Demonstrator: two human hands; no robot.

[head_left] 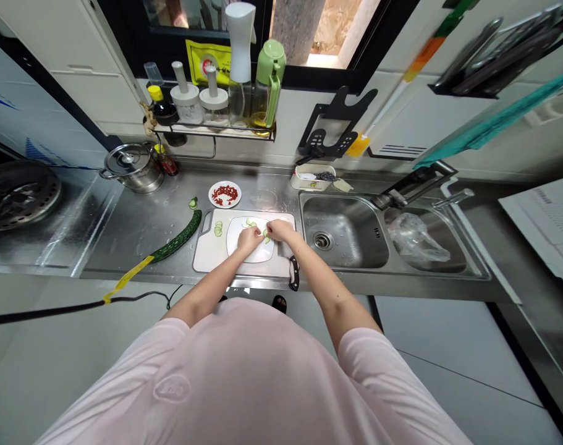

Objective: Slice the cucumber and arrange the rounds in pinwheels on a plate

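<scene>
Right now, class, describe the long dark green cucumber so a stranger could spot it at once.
Start at the stainless steel counter, then find the white cutting board. Just left of it lies a long, curved, dark green cucumber, its dark skin setting it apart from the pale round slices on the board.

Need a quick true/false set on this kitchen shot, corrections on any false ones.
1. The left hand and right hand are both over a white plate on a white cutting board. True.
2. The long cucumber lies on the cutting board. False: it lies on the steel counter, left of the board.
3. The right hand holds a knife. False: its fingers are at thin cucumber slices.
4. A small plate of chopped red pieces sits beyond the board. True.
5. The lidded steel pot stands in the sink. False: it stands on the counter, far left.
6. A clear plastic bag lies in the right sink basin. True.
</scene>
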